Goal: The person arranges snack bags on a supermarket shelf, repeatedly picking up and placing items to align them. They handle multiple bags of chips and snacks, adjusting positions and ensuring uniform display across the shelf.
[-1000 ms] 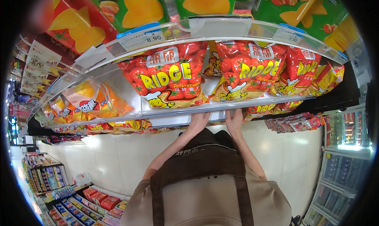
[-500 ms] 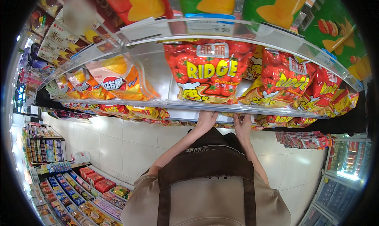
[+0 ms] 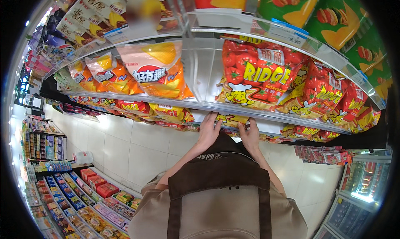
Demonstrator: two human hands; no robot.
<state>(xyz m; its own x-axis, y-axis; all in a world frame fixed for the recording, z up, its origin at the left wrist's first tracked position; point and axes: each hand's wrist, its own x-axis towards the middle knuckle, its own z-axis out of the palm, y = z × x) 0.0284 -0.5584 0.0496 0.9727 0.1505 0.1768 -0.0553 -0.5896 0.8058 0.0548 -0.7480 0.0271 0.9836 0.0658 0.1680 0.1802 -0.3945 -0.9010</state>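
Observation:
My left hand [image 3: 210, 128] and my right hand [image 3: 250, 134] reach into the lower shelf, one at each side of a yellow chip bag [image 3: 228, 120], fingers curled on its ends. The upper shelf's clear lip partly hides this bag and my fingertips. Just above sits a red chip bag [image 3: 258, 74] with tomato pictures and a cartoon chef, beside more red bags [image 3: 316, 93]. Orange and pink chip bags [image 3: 156, 70] stand to the left, past a clear divider.
Green and red snack packs [image 3: 337, 24] fill the top shelf. Low racks of packaged goods [image 3: 104, 189] stand at lower left, a glass-fronted cooler [image 3: 362, 180] at lower right, on a tiled floor [image 3: 150, 147]. Red packets [image 3: 316, 154] hang at right.
My view has turned leftward, so the shelves appear shifted right. A yellow bag now shows more between my hands, whose fingers have come up at its two ends.

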